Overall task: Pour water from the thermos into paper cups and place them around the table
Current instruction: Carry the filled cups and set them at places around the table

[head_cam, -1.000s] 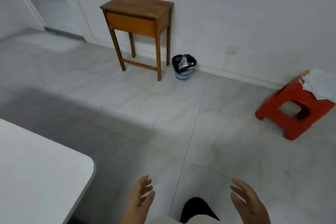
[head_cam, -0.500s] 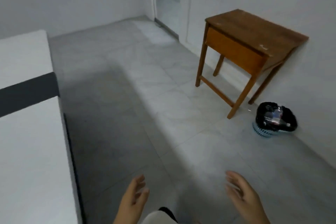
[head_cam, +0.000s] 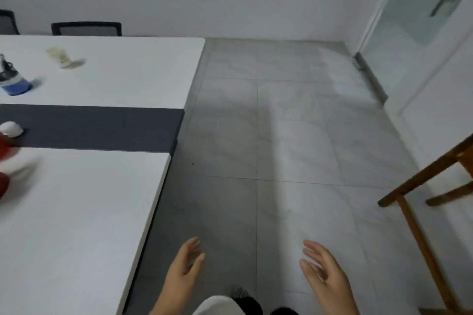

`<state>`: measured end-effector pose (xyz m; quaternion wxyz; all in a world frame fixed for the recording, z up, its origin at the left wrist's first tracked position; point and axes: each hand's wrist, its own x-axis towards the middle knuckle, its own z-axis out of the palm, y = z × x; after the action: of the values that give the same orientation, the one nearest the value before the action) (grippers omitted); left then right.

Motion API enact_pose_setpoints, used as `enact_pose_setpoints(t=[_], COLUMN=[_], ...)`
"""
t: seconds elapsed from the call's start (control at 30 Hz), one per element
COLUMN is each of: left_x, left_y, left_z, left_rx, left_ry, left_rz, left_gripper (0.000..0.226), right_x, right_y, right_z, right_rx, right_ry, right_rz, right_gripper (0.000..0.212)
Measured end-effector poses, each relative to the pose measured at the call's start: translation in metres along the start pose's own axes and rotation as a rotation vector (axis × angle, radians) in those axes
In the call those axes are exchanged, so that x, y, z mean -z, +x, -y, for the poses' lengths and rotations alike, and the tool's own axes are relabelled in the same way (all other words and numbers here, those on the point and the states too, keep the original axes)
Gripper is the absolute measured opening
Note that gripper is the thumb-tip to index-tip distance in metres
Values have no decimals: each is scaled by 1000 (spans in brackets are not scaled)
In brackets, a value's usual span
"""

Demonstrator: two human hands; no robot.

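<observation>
A long white table (head_cam: 84,212) with a dark middle strip (head_cam: 102,128) fills the left of the view. On its far half stands a paper cup (head_cam: 62,57), blurred. A blue and white bottle (head_cam: 14,82) is cut off by the left edge. A white cap-like thing (head_cam: 10,129) lies on the dark strip, and red blurred shapes (head_cam: 3,161) show at the left edge. My left hand (head_cam: 183,267) and right hand (head_cam: 323,275) hang over the floor beside the table's end, both with fingers apart and holding nothing.
Two black chair backs (head_cam: 85,28) stand behind the table by the far wall. A brown wooden side table (head_cam: 422,202) juts in at the right. A glass door (head_cam: 422,7) is at the upper right. Grey tiled floor (head_cam: 281,135) lies between.
The view has swung left: the bin and red stool have left the view, the wooden table slid to the right edge, and the white table with its items came in. My hands stay empty.
</observation>
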<state>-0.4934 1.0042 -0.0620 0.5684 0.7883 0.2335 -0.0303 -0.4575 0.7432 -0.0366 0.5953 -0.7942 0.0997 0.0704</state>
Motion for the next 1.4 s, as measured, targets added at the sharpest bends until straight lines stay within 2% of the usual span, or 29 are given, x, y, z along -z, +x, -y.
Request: enact_pose_setpoints(t=[0.13,0.3,0.4,0.5,0.67,0.8,1.1,1.3,1.4], left_x=[-10,-23,-25,-20,11,45,185,317,377], left_y=[61,116,145,167,192,210,235,241,237], left_z=[-41,-53,-62,-77,-92,-84,-47,-51,-49], left_rx=[23,149,225,245,276,305,341,294,363], left_ry=[-121,-214,-292,-355,-438,-505,-426,-223,-185], left_rz=[-80,-226,-394,-579,-867,-1023,-1311,-1700,-1871], left_gripper=[35,34,31,28,29,29,32,40,56], right_x=[-16,-44,-70,-109,-208,-294,-463,-624,-715], right_y=[85,184,253,317,382,394,363,341,319], right_z=[40,59,81,114,173,203,254,309,325], right_rx=[42,33,42,85,199,255,373,557,595], right_ry=[-38,-106,-135,-176,-233,-221,-303,-373,-403], right_rz=[107,268,400,599,918,1113,1346,1529,1548], right_gripper=[34,32,31,31,30,32,34,31,43])
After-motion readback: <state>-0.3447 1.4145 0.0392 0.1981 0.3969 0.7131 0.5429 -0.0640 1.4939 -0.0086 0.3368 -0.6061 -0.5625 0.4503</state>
